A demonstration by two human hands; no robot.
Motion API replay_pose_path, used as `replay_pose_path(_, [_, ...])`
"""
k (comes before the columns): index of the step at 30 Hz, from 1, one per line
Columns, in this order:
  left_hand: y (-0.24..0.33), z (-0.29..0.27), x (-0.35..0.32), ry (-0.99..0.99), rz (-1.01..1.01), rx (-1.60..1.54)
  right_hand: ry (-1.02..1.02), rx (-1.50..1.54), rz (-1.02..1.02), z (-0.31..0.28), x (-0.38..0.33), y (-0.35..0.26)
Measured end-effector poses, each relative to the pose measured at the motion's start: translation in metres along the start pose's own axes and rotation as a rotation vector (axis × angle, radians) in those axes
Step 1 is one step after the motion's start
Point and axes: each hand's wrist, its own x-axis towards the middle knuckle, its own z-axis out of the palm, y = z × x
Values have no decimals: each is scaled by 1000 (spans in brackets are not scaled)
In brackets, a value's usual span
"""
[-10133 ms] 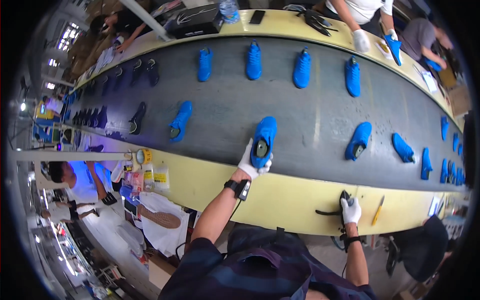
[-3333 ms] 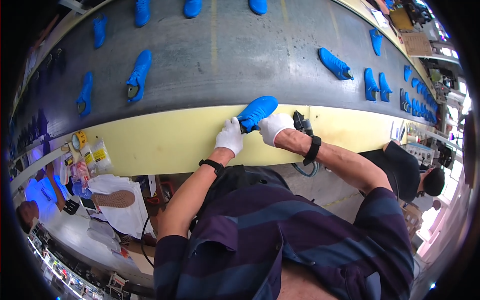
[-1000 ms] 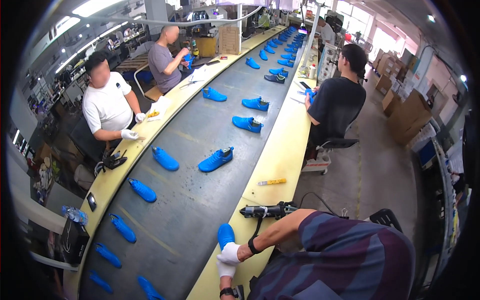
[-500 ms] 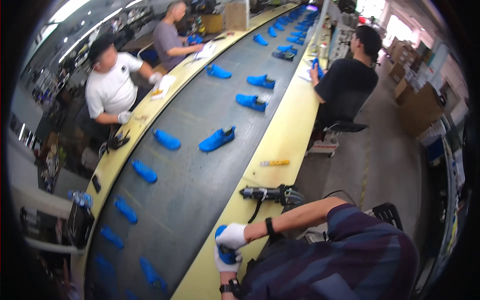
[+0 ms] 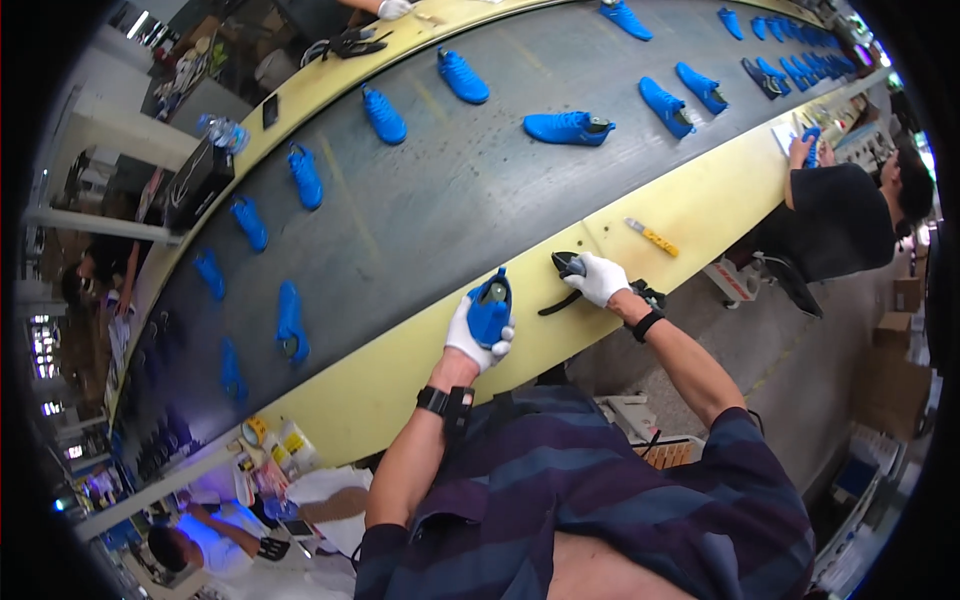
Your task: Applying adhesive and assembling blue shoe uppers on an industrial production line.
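Palm up on an angled left forearm [image 5: 412,462], a gloved left hand [image 5: 460,333] cradles a blue shoe [image 5: 488,320] over the yellow surface [image 5: 350,400], fingers wrapping its sides; the extended right hand [image 5: 603,280] closes its fingers around a black tool [image 5: 566,265].

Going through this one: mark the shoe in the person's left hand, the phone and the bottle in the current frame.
Held shoe [image 5: 489,319]: head view, blue upper.
Phone [image 5: 270,111]: head view, dark face.
Bottle [image 5: 224,133]: head view, clear side.
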Motion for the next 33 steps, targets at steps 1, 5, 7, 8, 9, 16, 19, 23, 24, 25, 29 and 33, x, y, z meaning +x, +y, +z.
replay_pose_path(1, [2,-7,3,-40,-23,-30,-17,2,-10,-3,-8,-11])
replay_pose_path(5, [2,2,11,-16,1,-49,5,215,-30,-36,-42,-49])
replay_pose_path(7, [3,11,10,28,-1,-23,82,295,-182,-66,-69,-87])
replay_pose_path(8, [3,13,10,33,-5,20,71,306,-228,-76,-79,-103])
replay_pose_path(9, [4,15,10,38,-6,62,61,316,-277,-86,-88,-118])
replay_pose_path(16, [-3,50,7,105,27,216,0,287,-270,-83,-67,-145])
replay_pose_path(19, [-3,47,5,153,27,205,2,304,-88,-100,-57,-148])
replay_pose_path(23, [-5,52,-1,147,14,211,19,239,-146,-113,-67,-143])
replay_pose_path(24, [-4,52,0,150,14,202,-10,238,-155,-117,-70,-145])
replay_pose_path(25, [-3,56,-1,153,13,198,-16,230,-154,-117,-72,-148])
replay_pose_path(29, [-7,58,-11,10,35,261,-146,167,-195,-112,-68,-169])
replay_pose_path(33, [-7,57,-7,119,34,240,-122,220,-82,-105,-51,-151])
